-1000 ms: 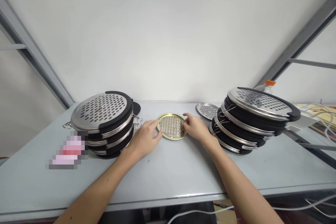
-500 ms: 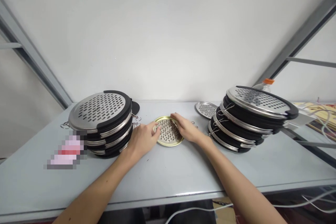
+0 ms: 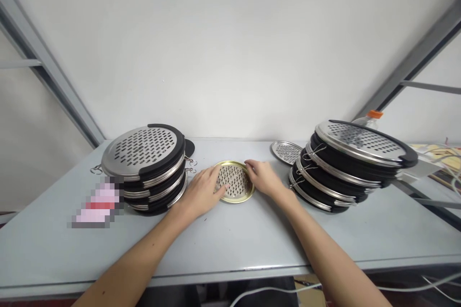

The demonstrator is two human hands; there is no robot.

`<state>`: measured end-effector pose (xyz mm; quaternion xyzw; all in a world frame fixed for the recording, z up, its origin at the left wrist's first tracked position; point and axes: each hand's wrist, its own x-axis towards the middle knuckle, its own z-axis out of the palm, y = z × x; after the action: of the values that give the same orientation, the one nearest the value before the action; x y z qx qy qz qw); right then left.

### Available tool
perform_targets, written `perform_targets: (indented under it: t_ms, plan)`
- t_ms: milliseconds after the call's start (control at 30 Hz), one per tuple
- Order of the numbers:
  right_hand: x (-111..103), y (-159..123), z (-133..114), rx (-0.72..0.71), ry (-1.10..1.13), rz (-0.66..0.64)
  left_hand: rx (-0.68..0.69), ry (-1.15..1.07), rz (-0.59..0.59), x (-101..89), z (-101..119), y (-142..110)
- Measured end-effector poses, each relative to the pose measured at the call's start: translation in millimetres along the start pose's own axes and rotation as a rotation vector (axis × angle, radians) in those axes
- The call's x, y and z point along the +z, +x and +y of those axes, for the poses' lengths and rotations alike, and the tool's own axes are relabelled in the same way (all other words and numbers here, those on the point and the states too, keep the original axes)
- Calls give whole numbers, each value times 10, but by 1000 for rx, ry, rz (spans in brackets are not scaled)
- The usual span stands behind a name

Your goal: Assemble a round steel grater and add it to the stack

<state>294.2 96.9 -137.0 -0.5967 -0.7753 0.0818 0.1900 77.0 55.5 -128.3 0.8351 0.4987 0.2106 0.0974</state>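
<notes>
On the grey table lies a round grater plate (image 3: 235, 180) with slotted holes and a gold-coloured rim. My left hand (image 3: 206, 189) is at its left edge, the thumb laid over the near-left rim and the fingers along the side. At the opposite side my right hand (image 3: 265, 180) grips the upper right rim, its fingers bent. The underside of the plate is hidden. Left of my hands stands a stack of round graters (image 3: 144, 151) with black edging and wire hooks. Another stack of such graters (image 3: 360, 141) leans somewhat on the right.
A loose silver grater plate (image 3: 286, 151) lies behind, beside the right stack. A blurred-out pink item (image 3: 97, 204) is near the left stack. A bottle with an orange cap (image 3: 374, 114) and cables (image 3: 444, 153) are at the far right. Metal frame posts (image 3: 54, 67) flank the table (image 3: 223, 240).
My right hand's fingers, earlier stretched along the rim, are now bent at it. My left thumb has slid lower on the near-left rim. The whole view has shifted slightly.
</notes>
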Motion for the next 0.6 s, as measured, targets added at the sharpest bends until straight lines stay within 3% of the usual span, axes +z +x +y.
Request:
perform_targets:
  t_ms: [100, 233, 467, 600]
  plan:
    - [33, -11, -27, -161, 101, -35, -100, 20, 35, -11, 26, 13]
    - [66, -14, -26, -318, 197, -106, -17, -17, 29, 22, 19, 3]
    - [30, 32, 59, -272, 195, 63, 110, -39, -155, 19, -14, -45]
    - [18, 31, 59, -278, 198, 35, 115, -64, -192, 3, -31, -30]
